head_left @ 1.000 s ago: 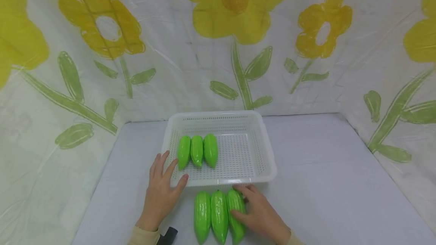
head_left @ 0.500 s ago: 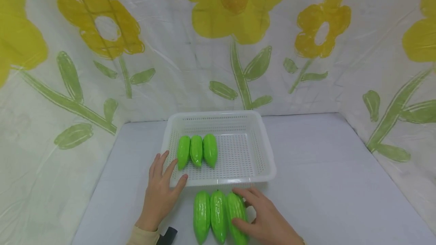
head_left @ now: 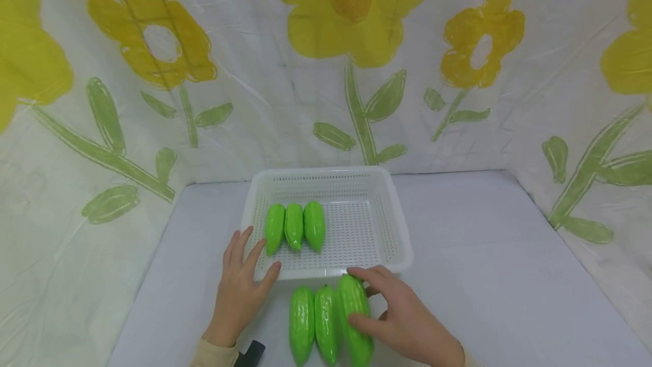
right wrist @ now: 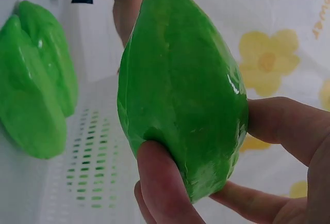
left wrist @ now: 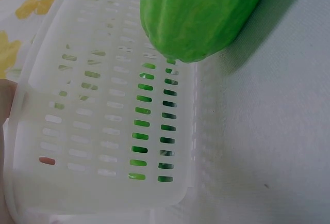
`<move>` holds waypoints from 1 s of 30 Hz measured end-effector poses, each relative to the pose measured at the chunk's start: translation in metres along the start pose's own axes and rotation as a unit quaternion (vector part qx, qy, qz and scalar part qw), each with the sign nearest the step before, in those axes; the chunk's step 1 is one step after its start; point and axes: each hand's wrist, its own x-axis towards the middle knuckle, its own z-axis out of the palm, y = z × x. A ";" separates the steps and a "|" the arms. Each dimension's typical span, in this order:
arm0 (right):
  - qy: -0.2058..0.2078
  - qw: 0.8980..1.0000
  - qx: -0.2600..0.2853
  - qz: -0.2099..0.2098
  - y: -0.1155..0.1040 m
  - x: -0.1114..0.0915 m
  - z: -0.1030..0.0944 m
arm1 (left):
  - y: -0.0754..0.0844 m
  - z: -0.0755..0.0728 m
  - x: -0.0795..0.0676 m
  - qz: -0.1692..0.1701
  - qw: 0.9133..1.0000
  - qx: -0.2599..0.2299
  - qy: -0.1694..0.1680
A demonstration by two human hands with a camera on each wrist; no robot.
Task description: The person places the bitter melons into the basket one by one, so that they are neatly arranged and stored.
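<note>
My right hand (head_left: 407, 319) pinches a glossy green ridged gourd (head_left: 355, 302) between thumb and fingers, in front of the white slotted basket (head_left: 399, 220). In the right wrist view the held gourd (right wrist: 180, 79) fills the middle, its narrow end up, thumb on one side and fingers on the other. Two similar gourds, a left one (head_left: 303, 324) and a right one (head_left: 326, 324), lie side by side on the table to its left. Spread fingers of my left hand (head_left: 241, 287) rest at the basket's front left corner. Inside the basket, three gourds (head_left: 294, 225) lie in a row at the left.
A pale cloth covers the table (head_left: 484, 276). Behind it and at both sides hangs a white curtain (head_left: 244, 118) with painted yellow flowers. A black strap end (head_left: 249, 354) shows beside my left wrist.
My right hand has drawn the rightmost table gourd slightly right, away from its neighbour, and has raised it toward the basket's front rim. My left hand has stayed in place.
</note>
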 end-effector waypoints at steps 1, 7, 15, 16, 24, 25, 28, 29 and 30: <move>0.001 1.000 -0.001 -0.004 0.000 0.003 -0.002 | 0.000 0.000 0.000 -0.001 1.000 0.000 0.000; -0.006 1.000 -0.002 -0.022 -0.002 0.023 -0.018 | -0.001 0.000 -0.001 -0.002 1.000 -0.001 -0.002; -0.004 0.999 -0.038 0.012 0.002 0.058 -0.032 | 0.000 0.000 0.000 0.005 1.000 -0.005 0.005; -0.002 0.999 -0.041 0.016 0.003 0.062 -0.034 | 0.000 0.000 0.000 0.005 1.000 -0.005 0.006; 0.019 0.998 -0.062 0.014 0.011 0.098 -0.046 | 0.000 0.000 0.000 0.001 1.000 -0.002 0.003; 0.017 0.998 -0.061 0.017 0.011 0.101 -0.048 | 0.000 0.000 0.000 0.001 1.000 -0.002 0.003; 0.011 0.998 -0.056 0.029 0.012 0.111 -0.051 | 0.000 0.000 0.000 0.000 1.000 -0.004 0.002; 0.009 0.998 -0.054 0.033 0.012 0.115 -0.052 | 0.000 0.000 0.000 0.001 1.000 -0.005 0.002; 0.007 0.998 -0.050 0.037 0.012 0.117 -0.052 | 0.000 0.000 0.000 0.001 1.000 -0.005 0.003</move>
